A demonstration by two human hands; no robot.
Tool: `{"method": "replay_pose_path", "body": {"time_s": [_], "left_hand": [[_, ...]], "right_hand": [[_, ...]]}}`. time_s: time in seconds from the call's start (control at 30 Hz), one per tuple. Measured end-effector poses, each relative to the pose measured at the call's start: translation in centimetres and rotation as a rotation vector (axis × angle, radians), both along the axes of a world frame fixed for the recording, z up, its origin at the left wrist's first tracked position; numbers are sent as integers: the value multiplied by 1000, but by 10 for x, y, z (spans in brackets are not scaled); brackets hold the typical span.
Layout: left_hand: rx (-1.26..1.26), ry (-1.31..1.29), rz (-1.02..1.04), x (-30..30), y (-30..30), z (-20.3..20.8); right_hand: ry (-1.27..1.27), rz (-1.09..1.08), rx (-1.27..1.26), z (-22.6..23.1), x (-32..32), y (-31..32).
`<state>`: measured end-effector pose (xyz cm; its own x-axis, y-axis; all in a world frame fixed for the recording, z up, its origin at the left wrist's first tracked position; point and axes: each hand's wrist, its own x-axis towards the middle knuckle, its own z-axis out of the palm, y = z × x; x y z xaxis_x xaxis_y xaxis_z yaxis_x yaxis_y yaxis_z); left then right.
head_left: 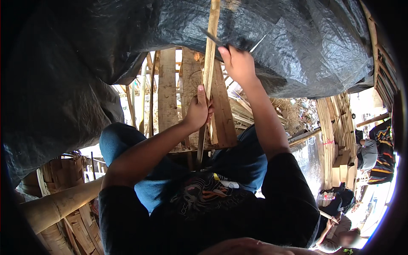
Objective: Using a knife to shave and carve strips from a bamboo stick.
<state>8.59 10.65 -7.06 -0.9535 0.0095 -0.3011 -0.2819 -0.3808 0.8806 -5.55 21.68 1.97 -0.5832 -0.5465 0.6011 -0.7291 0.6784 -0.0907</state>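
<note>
A long, narrow bamboo strip (210, 55) stretches from the top of the view down toward my lap. My left hand (199, 109) is closed round its middle, the thumb lying along it. In my right hand (240, 64) is a knife (211, 37), with its dark blade crossing the strip above my left hand; how deep the blade sits in it I cannot tell. The knife's handle is hidden in my fist. Below the strip, a wooden plank bench (168, 89) stands between my knees.
A black plastic sheet (297, 38) hangs across the front and left. A thick bamboo pole (63, 204) lies at lower left by woven baskets (59, 172). Bundled bamboo strips (326, 140) stand at right. Another person (338, 233) is at lower right, holding a stick.
</note>
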Motion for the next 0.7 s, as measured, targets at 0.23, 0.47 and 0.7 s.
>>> {"method": "replay_pose_path", "body": {"time_s": [0.23, 0.47, 0.7], "left_hand": [[17, 48, 30, -4, 2, -5], [63, 11, 19, -5, -1, -2], [19, -3, 17, 0, -1, 3]], "right_hand": [[92, 235, -57, -43, 28, 17], [-85, 3, -73, 14, -26, -12], [-69, 258, -154, -34, 7, 4]]}}
